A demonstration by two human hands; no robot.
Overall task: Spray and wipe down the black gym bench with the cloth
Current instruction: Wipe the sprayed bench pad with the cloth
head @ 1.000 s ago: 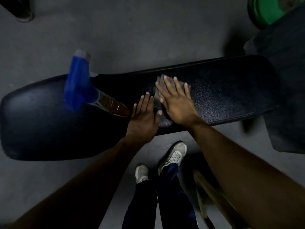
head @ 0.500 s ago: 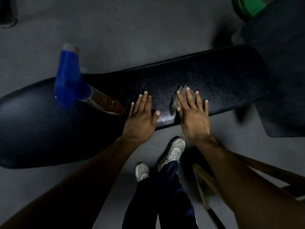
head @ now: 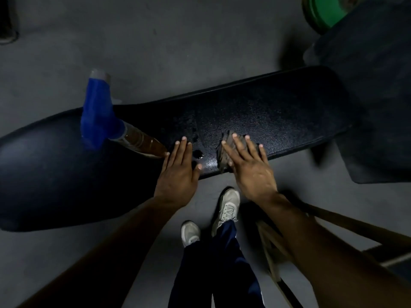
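On bench (head: 278,112), right hand (head: 251,167) presses cloth (head: 224,150); spray bottle (head: 100,121) w/ no legible label.

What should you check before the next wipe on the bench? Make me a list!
1. Crumpled grey cloth under the right hand: ok, flat fingers press it down.
2. Left hand steadying the black padded gym bench: ok, it rests flat.
3. Spray on the surface: ok, a small wet puddle shines between the hands.
4. Blue-topped spray bottle with brown liquid out of the wiping path: ok, it stands left of both hands.
5. Bench's left end already wiped: cannot tell, too dark.
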